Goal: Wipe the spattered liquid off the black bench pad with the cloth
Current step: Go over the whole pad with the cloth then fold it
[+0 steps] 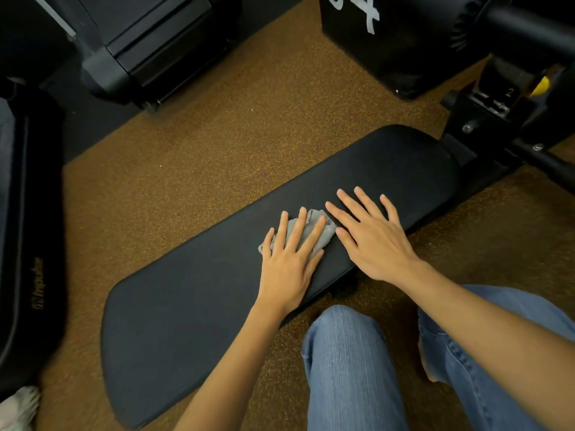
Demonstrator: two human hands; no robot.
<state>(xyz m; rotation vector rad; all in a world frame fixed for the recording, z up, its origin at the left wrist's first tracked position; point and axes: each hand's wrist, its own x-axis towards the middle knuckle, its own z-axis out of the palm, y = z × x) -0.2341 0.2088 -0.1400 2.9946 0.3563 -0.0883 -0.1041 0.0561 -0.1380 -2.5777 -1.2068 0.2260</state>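
Midway along the pad (pixel 193 306), the left hand (pixel 287 262) is pressing the cloth (pixel 311 228) flat under spread fingers; the right hand (pixel 370 237) is resting open beside it, holding nothing. No spatter is showing, so wiping seems nearly finished.

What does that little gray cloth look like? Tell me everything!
The cloth is small, gray and soft-looking, like terry towel, bunched up with wrinkles. It lies on the black bench pad, near its middle. The left hand presses flat on it with spread fingers, covering most of it. The right hand rests right beside it.
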